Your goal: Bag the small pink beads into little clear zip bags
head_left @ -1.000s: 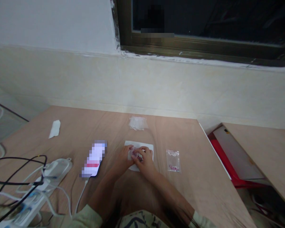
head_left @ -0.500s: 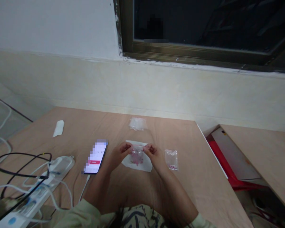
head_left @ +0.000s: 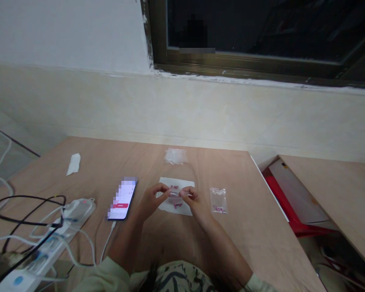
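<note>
Between my two hands is a small clear plastic zip bag [head_left: 174, 193], pinched at both sides above a white sheet of paper [head_left: 187, 209]. My left hand [head_left: 151, 200] is closed on its left side, thumb against fingers. On the opposite side my right hand [head_left: 196, 202] grips it the same way. Small pink-red pieces [head_left: 177, 205] lie on the paper, some in front of the bag and some behind it. Whether the held bag has anything inside, I cannot tell. To the right of my right hand lies another clear zip bag [head_left: 218, 198] with several pink-red pieces at its bottom.
A stack of clear bags [head_left: 175, 156] lies at the back of the wooden table [head_left: 134, 160]. Left of my hands is a phone [head_left: 123, 200] on a white cable. A power strip [head_left: 50, 239] with tangled cords fills the left front. A white scrap [head_left: 74, 164] lies farther back.
The held bag has tipped, from hanging open-faced toward me to a flatter, narrower shape. More of the paper and pink-red pieces now shows. Both hands keep their pinch.
</note>
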Demonstrator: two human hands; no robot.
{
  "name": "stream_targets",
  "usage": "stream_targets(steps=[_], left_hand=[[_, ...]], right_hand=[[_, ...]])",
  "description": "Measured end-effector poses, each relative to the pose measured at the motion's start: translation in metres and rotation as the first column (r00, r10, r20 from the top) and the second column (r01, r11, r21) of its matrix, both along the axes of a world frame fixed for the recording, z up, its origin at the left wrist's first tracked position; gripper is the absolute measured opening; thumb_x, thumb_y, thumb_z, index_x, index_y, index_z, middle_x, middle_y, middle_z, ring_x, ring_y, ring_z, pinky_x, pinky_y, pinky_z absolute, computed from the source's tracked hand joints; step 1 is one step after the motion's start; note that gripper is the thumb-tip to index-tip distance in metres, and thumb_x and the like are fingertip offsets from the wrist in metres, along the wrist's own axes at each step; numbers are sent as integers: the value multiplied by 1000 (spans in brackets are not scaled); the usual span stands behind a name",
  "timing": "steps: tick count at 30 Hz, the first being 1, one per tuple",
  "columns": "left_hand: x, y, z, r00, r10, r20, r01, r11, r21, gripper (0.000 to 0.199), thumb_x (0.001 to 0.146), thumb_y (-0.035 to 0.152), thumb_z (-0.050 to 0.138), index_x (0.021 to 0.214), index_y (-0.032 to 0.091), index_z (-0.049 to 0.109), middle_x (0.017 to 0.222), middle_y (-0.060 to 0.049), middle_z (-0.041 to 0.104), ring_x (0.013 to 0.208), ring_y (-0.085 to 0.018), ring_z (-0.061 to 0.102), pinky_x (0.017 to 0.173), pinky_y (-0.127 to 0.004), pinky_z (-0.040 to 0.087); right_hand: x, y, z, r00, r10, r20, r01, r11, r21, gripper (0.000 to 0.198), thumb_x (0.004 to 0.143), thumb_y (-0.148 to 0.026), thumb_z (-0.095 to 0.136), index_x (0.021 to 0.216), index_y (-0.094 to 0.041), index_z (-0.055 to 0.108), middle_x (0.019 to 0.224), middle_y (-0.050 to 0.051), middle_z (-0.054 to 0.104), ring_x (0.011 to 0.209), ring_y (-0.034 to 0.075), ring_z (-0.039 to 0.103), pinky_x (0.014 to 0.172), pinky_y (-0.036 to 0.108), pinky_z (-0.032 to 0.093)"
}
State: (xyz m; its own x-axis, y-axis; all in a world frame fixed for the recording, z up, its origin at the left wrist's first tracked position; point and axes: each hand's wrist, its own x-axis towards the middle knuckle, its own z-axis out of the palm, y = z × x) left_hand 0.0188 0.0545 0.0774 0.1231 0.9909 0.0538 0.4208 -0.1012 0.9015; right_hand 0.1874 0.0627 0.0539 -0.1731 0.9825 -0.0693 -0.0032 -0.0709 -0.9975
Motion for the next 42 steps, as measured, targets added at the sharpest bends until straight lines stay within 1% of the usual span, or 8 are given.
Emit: stream_targets(steps=[7, 13, 17, 21, 26, 30, 35, 42], left_hand=[[7, 1, -3, 990, -118, 77, 123, 991, -55, 20, 75, 32, 47, 77, 16, 59, 73, -2, 62, 69, -14, 56, 64, -24, 44], [10, 9, 5, 993, -114, -1, 114, 993, 1, 22, 76, 32, 46, 72, 16, 60, 69, 0, 61, 67, -13, 55, 64, -23, 43], [10, 13, -1, 988, -151, 10, 151, 987, -45, 22, 76, 32, 46, 77, 16, 61, 72, -1, 62, 67, -13, 56, 63, -23, 43], [9, 11, -2, 994, -101, 44, 104, 992, -77, 22, 75, 32, 46, 70, 15, 60, 65, 0, 61, 63, -13, 55, 59, -22, 43], [10, 4, -4, 994, 39, 105, -22, 987, -157, 25, 75, 35, 45, 76, 15, 59, 67, -1, 62, 62, -14, 56, 55, -23, 45], [5, -1, -20, 993, 90, 79, -78, 987, -142, 29, 75, 39, 43, 85, 16, 59, 84, -4, 63, 70, -15, 58, 63, -26, 47], [-4, -11, -39, 994, 89, 61, -78, 983, -163, 32, 76, 43, 41, 78, 16, 58, 80, -4, 63, 72, -15, 58, 64, -26, 47], [-8, -22, -40, 994, 105, 36, -96, 973, -209, 33, 73, 45, 43, 78, 16, 57, 79, -5, 62, 72, -17, 58, 66, -30, 47]], right_hand=[[-1, 2, 3, 997, -65, 41, 63, 997, 41, 16, 67, -31, 55, 61, -17, 51, 56, -3, 52, 54, 9, 46, 54, 21, 36], [-8, 5, 5, 987, 25, -158, -40, 995, -92, 23, 63, -40, 58, 65, -17, 52, 61, -1, 57, 50, 10, 50, 49, 22, 38], [-5, 9, 8, 986, -28, -163, 8, 993, -121, 22, 60, -36, 61, 57, -17, 50, 51, -3, 53, 44, 9, 46, 46, 21, 37], [-5, 8, 3, 986, -21, -166, 0, 992, -126, 23, 60, -38, 61, 62, -17, 54, 57, -2, 56, 52, 10, 50, 52, 22, 39], [-2, -7, -25, 973, 40, -226, -82, 981, -176, 30, 59, -44, 61, 61, -16, 49, 50, -5, 50, 43, 8, 44, 44, 21, 35], [28, -10, -44, 977, -173, -122, 149, 972, -183, 33, 60, -47, 59, 58, -16, 48, 45, -5, 46, 39, 7, 40, 39, 20, 32], [81, 1, -52, 889, -453, 74, 459, 878, -136, 36, 54, -50, 59, 54, -17, 48, 44, -4, 48, 39, 10, 43, 40, 23, 36], [111, 7, -63, 813, -554, 181, 575, 812, -98, 30, 54, -45, 57, 51, -17, 47, 40, -2, 48, 33, 11, 43, 34, 24, 34]])
